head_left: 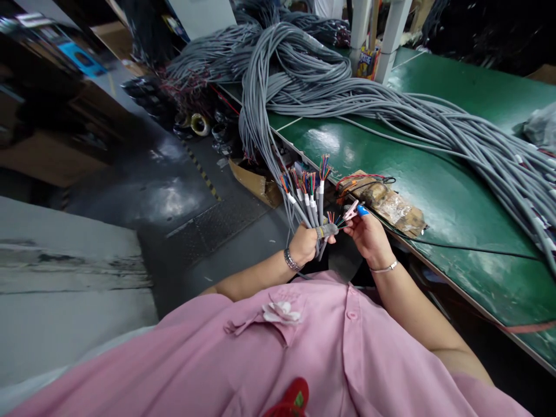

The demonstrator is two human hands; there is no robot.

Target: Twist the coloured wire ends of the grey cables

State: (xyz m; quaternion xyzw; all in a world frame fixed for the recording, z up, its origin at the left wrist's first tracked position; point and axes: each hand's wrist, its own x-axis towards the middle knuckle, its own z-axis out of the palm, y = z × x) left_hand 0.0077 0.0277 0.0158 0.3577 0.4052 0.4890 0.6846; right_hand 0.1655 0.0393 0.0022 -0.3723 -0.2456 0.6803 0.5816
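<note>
Stripped cable ends (320,204), fanned upward from the closed left hand (306,240), just off the table (460,214) edge. Likely light, springy in the grey jackets, fragile at the coloured wires (325,167); best taken below the white bands (321,187). Alongside, right hand (367,234) pinching a pink clip-like tool (351,210). Beyond, heavy-looking grey cable coils (256,87).

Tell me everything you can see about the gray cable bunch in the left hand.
The cable bunch is several slim gray cables, plastic-looking, gripped in the left hand with their ends pointing upward. White bands ring several, just below loose, multicolored wires fanning out. It's held beside the green table. Whether the right hand's pink tool touches it is unclear.
</note>
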